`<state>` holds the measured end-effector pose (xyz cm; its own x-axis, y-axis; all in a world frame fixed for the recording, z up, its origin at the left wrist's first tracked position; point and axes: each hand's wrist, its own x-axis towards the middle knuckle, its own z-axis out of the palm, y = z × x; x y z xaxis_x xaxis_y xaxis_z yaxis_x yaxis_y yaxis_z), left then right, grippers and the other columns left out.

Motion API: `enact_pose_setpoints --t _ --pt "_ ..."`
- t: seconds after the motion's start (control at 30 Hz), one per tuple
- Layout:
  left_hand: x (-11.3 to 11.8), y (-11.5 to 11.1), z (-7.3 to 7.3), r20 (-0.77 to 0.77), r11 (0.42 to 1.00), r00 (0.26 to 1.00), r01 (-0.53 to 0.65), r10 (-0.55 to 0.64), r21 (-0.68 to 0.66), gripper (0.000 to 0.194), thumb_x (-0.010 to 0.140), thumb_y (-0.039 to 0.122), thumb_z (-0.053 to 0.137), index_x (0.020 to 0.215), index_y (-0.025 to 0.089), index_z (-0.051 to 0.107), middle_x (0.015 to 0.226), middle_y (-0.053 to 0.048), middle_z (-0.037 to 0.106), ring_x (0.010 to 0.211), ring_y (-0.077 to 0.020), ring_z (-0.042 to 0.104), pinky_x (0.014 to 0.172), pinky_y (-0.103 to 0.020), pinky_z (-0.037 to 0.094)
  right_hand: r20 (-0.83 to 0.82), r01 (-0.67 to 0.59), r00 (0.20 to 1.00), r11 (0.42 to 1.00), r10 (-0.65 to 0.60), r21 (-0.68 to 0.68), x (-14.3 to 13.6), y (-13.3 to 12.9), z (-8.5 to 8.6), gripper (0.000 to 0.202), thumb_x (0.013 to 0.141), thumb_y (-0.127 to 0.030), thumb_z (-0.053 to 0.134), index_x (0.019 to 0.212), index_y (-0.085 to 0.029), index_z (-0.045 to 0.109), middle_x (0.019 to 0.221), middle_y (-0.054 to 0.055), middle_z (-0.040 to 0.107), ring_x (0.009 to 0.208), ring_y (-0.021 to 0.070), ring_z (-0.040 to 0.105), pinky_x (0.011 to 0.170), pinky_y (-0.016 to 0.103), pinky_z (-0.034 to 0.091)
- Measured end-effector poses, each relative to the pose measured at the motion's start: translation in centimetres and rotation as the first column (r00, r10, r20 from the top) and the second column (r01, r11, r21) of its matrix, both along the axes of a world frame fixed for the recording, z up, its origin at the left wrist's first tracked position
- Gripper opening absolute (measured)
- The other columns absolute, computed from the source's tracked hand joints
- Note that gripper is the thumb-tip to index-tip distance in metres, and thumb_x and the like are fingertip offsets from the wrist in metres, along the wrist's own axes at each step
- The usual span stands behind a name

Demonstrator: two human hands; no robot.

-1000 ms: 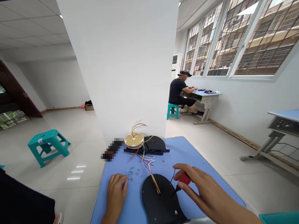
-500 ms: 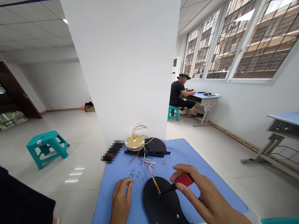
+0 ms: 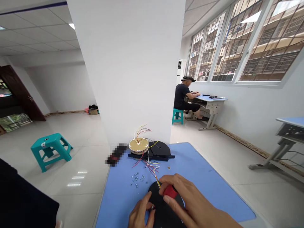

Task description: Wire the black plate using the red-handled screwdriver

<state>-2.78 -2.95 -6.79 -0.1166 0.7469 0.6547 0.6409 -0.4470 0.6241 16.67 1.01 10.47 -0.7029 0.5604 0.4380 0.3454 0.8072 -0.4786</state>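
One black plate [image 3: 163,209] lies on the blue bench [image 3: 209,186] beneath a worker's two hands. The right hand [image 3: 187,199] is clamped on one red handle [image 3: 170,191] above the plate; the left hand [image 3: 140,213] closes thumb and forefinger around one small shiny piece [image 3: 152,207] at the plate's left side. Several wires [image 3: 156,180] show at the plate's far edge. Roughly a dozen loose screws [image 3: 136,178] are scattered beyond the left hand, too small to count exactly. Farther back, one gold disc [image 3: 140,145] sits just beside one rounded black panel [image 3: 163,148]. Past the bench, one teal stool [image 3: 48,141] stands at left; at right, one person [image 3: 182,95] sits at a desk [image 3: 213,106].
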Motion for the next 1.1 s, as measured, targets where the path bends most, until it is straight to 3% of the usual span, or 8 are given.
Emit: enact_pose_setpoints --t 0.17,0.3,0.47,0.67,0.83,1.1 --pt "-0.8 -0.1 1.0 -0.219 0.989 0.965 0.145 -0.146 -0.024 0.039 0.099 0.024 0.045 0.138 0.026 0.043 0.088 -0.003 0.073 0.077 -0.0140 0.072 0.073 -0.020 0.059 0.044 -0.002 0.999 1.000 0.001 0.028 -0.2 -0.1 -0.4 0.024 0.097 -0.021 0.044 0.120 -0.027 0.041 0.108 0.005 0.066 0.097 0.0213 0.061 0.087 0.040 0.053" --pt "-0.7 -0.2 1.2 -0.262 0.987 0.952 0.163 -0.160 -0.012 0.038 0.098 0.016 0.045 0.136 0.023 0.046 0.091 -0.006 0.073 0.082 -0.0161 0.072 0.075 -0.022 0.059 0.065 -0.008 0.998 0.998 0.004 0.062 -0.3 -0.2 -0.1 0.024 0.096 -0.019 0.046 0.119 -0.024 0.043 0.104 0.006 0.067 0.095 0.0214 0.061 0.086 0.036 0.052" --pt "-0.4 -0.3 1.2 -0.321 0.980 0.925 0.190 -0.201 -0.066 0.027 0.098 0.016 0.038 0.110 0.021 0.062 0.083 -0.006 0.073 0.076 -0.0197 0.071 0.071 -0.029 0.059 0.209 -0.175 0.963 0.984 0.168 0.018 -0.8 -0.7 1.3 0.017 0.093 -0.012 0.044 0.104 -0.021 0.051 0.096 0.005 0.067 0.087 0.0183 0.061 0.089 0.035 0.047" --pt "-0.4 0.0 0.6 -0.089 0.922 0.944 0.285 -0.317 -0.261 0.017 0.081 0.009 0.059 0.080 0.022 0.069 0.080 -0.003 0.074 0.076 -0.0184 0.070 0.070 -0.026 0.057 0.268 -0.149 0.950 0.987 0.160 -0.060 -1.6 -0.2 0.9 0.010 0.093 -0.014 0.043 0.099 -0.020 0.048 0.095 0.006 0.065 0.083 0.0185 0.058 0.087 0.034 0.045" --pt "-0.5 0.2 0.2 0.063 0.855 0.927 0.366 -0.370 -0.367 0.024 0.062 -0.003 0.067 0.066 0.021 0.070 0.079 0.000 0.073 0.076 -0.0168 0.068 0.072 -0.023 0.055 0.303 -0.107 0.944 0.990 0.129 -0.089 -1.9 0.2 -0.3 0.012 0.090 -0.012 0.045 0.098 -0.020 0.047 0.095 0.006 0.065 0.084 0.0194 0.057 0.085 0.033 0.045" --pt "-1.7 -0.3 0.5 0.122 0.746 0.850 0.511 -0.512 -0.426 0.028 0.074 0.010 0.063 0.093 0.026 0.076 0.098 -0.004 0.072 0.095 -0.0209 0.067 0.086 -0.028 0.055 0.326 -0.078 0.941 0.996 0.089 -0.046 -2.0 -0.1 -1.1 0.012 0.087 -0.011 0.051 0.091 -0.022 0.045 0.090 0.003 0.066 0.079 0.0179 0.058 0.078 0.028 0.044"
